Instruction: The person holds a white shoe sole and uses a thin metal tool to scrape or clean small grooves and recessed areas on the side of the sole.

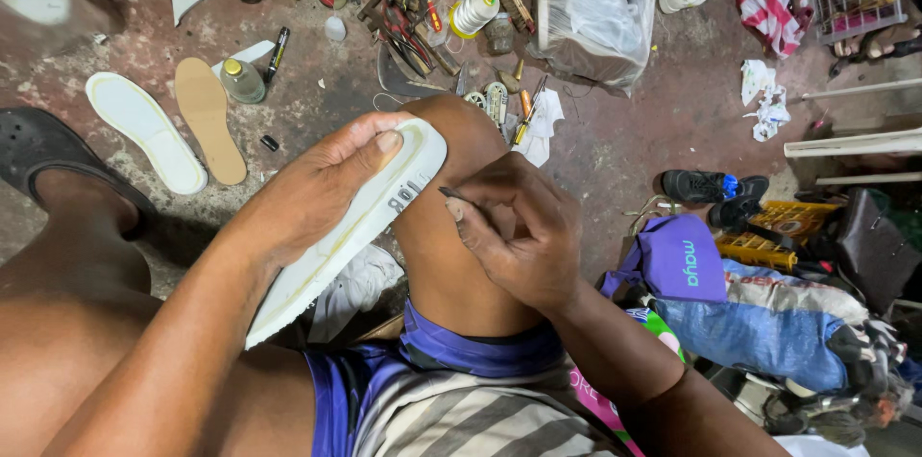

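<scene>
At the far left we are seeing a dark clog lying on the floor, and just beside it a white insole and a tan insole lying side by side. A small bottle with a yellow cap is standing just past the tan insole, with a black marker near it.

Moving right, our left hand is wrapping over a white sole, its grip pressing the sole down with the thumb lying flat along the upper face and the fingers curling round the far edge. The sole is resting slantwise across our right knee, its toe end pointing up and away, its heel end hanging down toward the striped shorts.

Just right of the sole, our right hand is pinching a thin dark tool between thumb and fingers, the grip pressed together on it, and the tip is touching the sole's edge.

Beyond the knee, a heap of tools and a spool of white thread are lying on the floor, with a clear plastic bag beside them. Farther right, a black shoe is sitting near a purple bag.
</scene>
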